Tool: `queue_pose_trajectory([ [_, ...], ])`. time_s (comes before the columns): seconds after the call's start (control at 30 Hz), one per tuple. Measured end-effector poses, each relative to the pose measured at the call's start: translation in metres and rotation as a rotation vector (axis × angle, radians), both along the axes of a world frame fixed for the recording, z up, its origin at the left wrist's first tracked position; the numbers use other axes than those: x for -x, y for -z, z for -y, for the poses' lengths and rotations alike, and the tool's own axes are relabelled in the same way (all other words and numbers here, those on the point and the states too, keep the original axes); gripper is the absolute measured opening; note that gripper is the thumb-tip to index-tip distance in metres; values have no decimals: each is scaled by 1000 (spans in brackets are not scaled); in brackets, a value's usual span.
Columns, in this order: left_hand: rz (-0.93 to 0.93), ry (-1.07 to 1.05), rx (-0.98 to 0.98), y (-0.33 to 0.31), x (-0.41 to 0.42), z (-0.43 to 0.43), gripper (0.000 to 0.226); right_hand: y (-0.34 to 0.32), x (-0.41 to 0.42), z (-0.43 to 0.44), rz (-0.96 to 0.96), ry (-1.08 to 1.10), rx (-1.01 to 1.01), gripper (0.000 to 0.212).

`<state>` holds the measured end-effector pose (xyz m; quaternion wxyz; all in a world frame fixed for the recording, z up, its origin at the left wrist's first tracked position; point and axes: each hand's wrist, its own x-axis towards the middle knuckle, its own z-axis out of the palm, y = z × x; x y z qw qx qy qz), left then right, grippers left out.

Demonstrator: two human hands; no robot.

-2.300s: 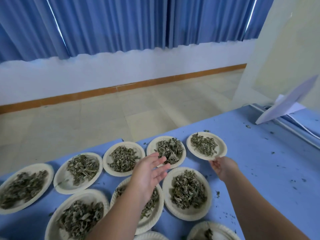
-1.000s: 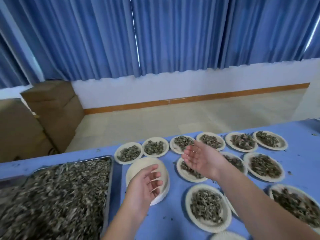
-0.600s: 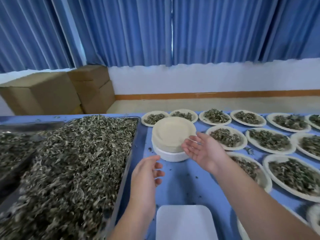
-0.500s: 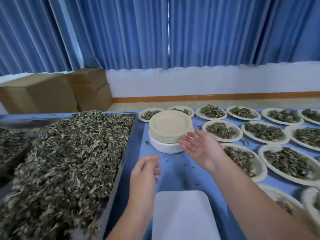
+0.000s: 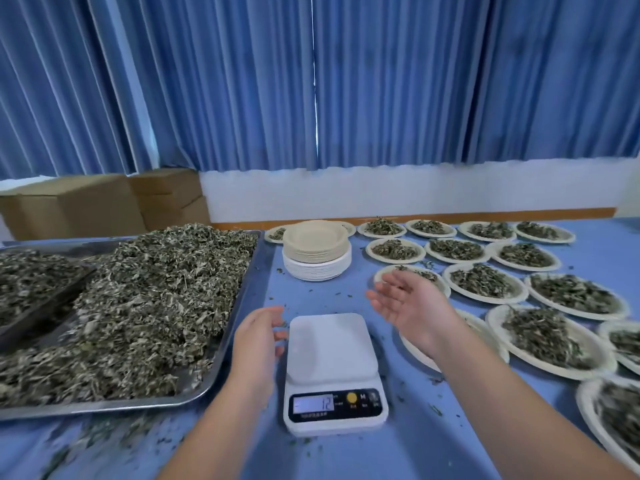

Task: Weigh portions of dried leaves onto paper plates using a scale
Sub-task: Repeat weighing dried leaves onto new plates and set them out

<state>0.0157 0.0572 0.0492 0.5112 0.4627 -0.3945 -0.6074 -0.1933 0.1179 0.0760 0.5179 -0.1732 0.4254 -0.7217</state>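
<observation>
The gap between scale [image 5: 332,344] and plate stack [image 5: 317,258] looks passable; tray [image 5: 216,375] and filled plates [image 5: 485,300] flank it.
</observation>
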Motion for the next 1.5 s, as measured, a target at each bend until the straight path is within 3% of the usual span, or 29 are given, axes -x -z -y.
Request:
queue_pose_trajectory([
  [0.23, 212, 23, 80, 19, 8, 23, 13, -4, 0, 25, -101, 11, -86, 10],
  [0.37, 337, 31, 162, 39, 12, 36, 16, 2, -5, 49, -296, -6, -199, 10],
  [0.5, 302, 48, 137, 49, 11, 51, 18, 0, -2, 85, -761, -8, -302, 9],
  [0.6, 301, 52, 125, 55, 11, 57, 17, -3, 3, 123, -1457, 14, -374, 25],
  [0.63, 300, 52, 122, 55, 12, 59, 18, -6, 3, 135, -1609, 31, -357, 31],
  [0.77, 299, 37, 91, 54, 13, 63, 17, -17, 2, 179, -1819, -25, -260, 44],
  [0.87, 296, 34, 81, 54, 14, 64, 18, -19, -1, 204, -1976, -238, -371, 44],
  [1.0, 335, 19, 97, 53, 19, 63, 17, -15, -8, 221, -2101, -315, -468, 23],
  [1.13, 361, 16, 97, 54, 22, 63, 16, -24, -9, 223, -2019, -279, -452, 45],
  [1.27, 379, 4, 97, 55, 23, 62, 15, -25, -3, 220, -1948, -258, -374, 28],
  [1.5, 370, 11, 92, 53, 22, 60, 15, -30, 3, 221, -1926, -302, -362, 28],
])
